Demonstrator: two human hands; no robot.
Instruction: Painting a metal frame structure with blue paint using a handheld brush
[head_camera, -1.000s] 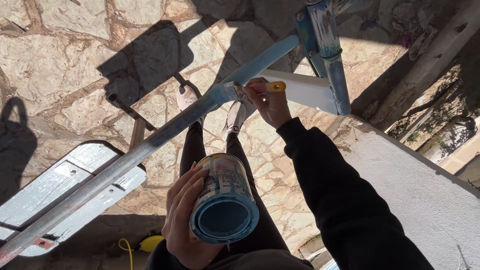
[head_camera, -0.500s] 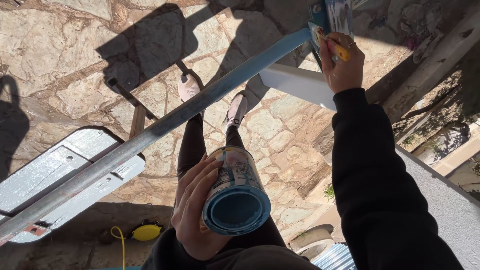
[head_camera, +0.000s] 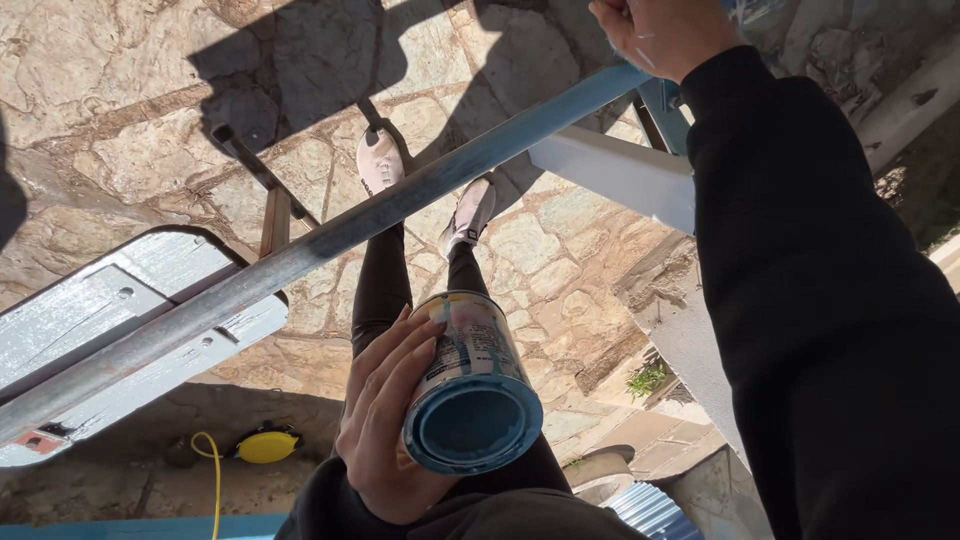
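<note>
The left hand (head_camera: 385, 420) is wrapped around one open paint can (head_camera: 472, 400), blue-smeared, held against the body just below the slanted metal rail (head_camera: 330, 235) of the ladder. The right hand (head_camera: 660, 30) is raised at the rail's upper end, fingers curled; whether it holds anything I cannot tell, since the frame cuts it off. The person looks to be standing high above the stone paving (head_camera: 120, 130), and I'd worry the can could slip from that one-handed grip, or tilt and spill. Two shoes (head_camera: 380, 160) show beyond the rail, one yellow reel (head_camera: 266, 445) lies below it, and one ladder platform (head_camera: 100, 310) sits beside it.
</note>
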